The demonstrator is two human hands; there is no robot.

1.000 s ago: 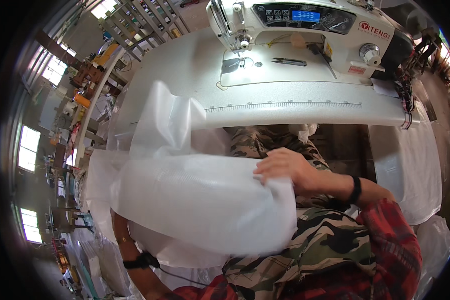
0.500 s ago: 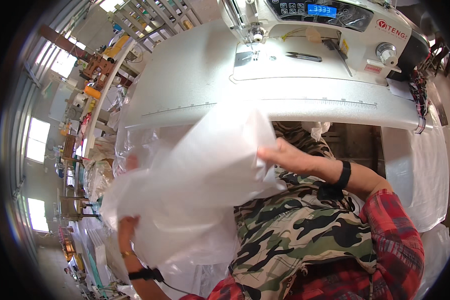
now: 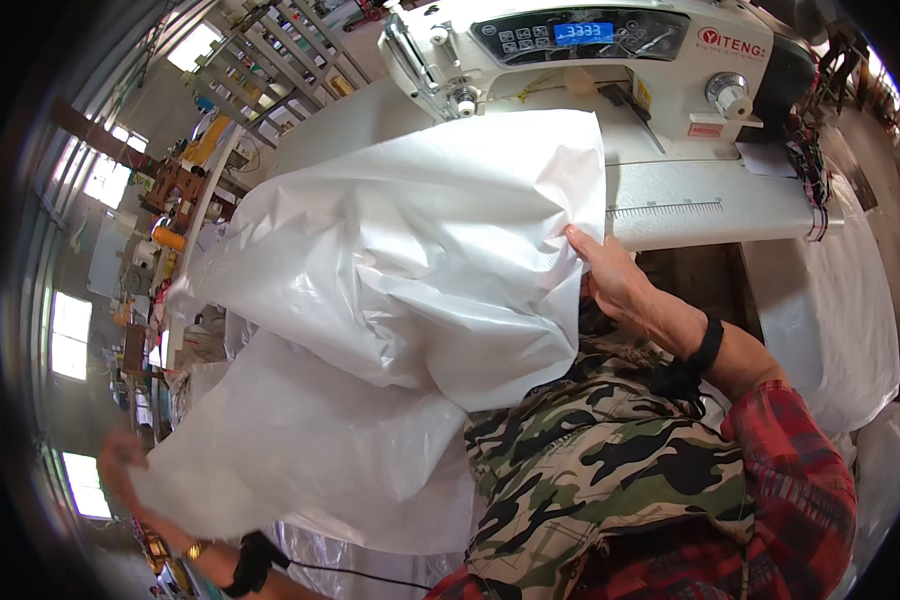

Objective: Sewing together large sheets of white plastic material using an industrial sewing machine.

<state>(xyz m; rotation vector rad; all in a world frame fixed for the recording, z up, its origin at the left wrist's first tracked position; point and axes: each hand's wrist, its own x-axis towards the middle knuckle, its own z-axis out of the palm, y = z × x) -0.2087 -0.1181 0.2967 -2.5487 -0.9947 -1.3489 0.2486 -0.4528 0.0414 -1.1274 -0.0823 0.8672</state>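
A large white sheet of thin, slightly shiny material spreads in creased folds over the front of the sewing machine bed and down to my lap. Its far edge reaches up beneath the sewing machine's head and hides the needle area. My right hand pinches the sheet's right edge between thumb and fingers. At the far left, my left hand is smeared by motion beside the lower left corner of the sheet; whether its fingers grip that corner cannot be made out.
The machine's display panel is lit, and its handwheel knob stands at the right. A dark tool lies on the bed. Clear plastic-wrapped material hangs at the right. Metal racks stand at the back left.
The sheet has been lifted and spread up over the machine bed, covering the needle area. My left hand has swung outward to the left; my right hand has moved slightly right and away from me.
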